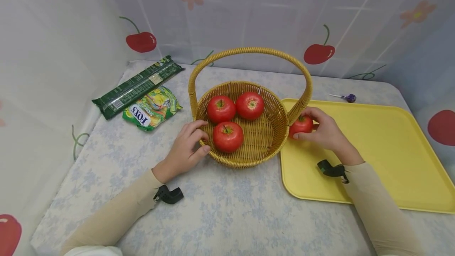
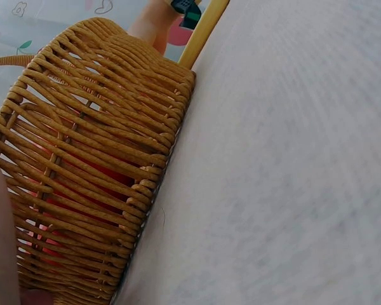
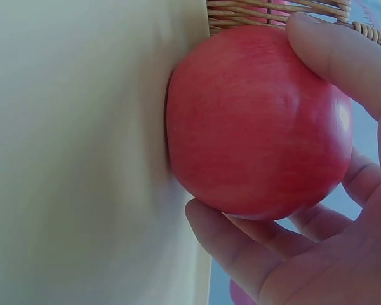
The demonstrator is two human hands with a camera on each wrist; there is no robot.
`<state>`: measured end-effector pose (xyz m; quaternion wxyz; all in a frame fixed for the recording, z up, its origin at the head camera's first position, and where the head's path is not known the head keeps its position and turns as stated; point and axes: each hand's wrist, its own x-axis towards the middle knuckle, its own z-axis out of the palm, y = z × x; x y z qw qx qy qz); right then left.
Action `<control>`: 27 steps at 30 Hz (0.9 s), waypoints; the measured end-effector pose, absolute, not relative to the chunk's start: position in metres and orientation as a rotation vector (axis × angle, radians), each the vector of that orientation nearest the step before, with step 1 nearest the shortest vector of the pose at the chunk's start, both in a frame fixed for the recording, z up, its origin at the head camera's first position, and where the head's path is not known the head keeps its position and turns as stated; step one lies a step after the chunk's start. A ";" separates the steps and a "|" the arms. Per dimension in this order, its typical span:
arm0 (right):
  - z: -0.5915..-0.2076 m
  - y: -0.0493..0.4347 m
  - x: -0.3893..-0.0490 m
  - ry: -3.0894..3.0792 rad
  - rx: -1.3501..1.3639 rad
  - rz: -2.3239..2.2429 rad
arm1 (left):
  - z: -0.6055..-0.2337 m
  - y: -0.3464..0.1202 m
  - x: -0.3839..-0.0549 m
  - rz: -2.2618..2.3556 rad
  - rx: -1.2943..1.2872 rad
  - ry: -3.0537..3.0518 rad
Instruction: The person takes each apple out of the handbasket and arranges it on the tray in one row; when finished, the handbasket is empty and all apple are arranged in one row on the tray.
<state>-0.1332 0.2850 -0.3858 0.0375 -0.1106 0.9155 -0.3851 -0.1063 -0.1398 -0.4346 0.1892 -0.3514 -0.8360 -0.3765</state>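
Observation:
A yellow wicker basket (image 1: pixel 256 137) with a tall arched handle stands mid-table, holding three red apples, one of them the front apple (image 1: pixel 228 137). My left hand (image 1: pixel 186 149) grips its left rim, fingers over the edge and thumb outside; the left wrist view shows the woven side (image 2: pixel 95 159) close up and only a sliver of that hand. On the right, my right hand (image 1: pixel 325 131) holds another red apple (image 3: pixel 260 124) between thumb and fingers. That apple is at the left edge of the yellow tray (image 1: pixel 384 149), right beside the basket, and appears to touch the tray surface.
A long dark green packet (image 1: pixel 138 86) and a green Fox's candy bag (image 1: pixel 153 108) lie left of the basket. Behind the tray's back edge lies a wrapped lollipop (image 1: pixel 350 98). The basket handle (image 1: pixel 250 50) arches high over the apples. Printed curtains enclose the table.

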 end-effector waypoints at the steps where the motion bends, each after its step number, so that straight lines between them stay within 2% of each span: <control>1: -0.385 0.285 -0.133 2.809 -0.339 -1.180 | -0.435 -0.140 -0.107 -1.060 -0.989 -2.346; 27: -0.385 0.288 -0.134 2.795 -0.349 -1.179 | -0.434 -0.140 -0.107 -1.066 -0.991 -2.355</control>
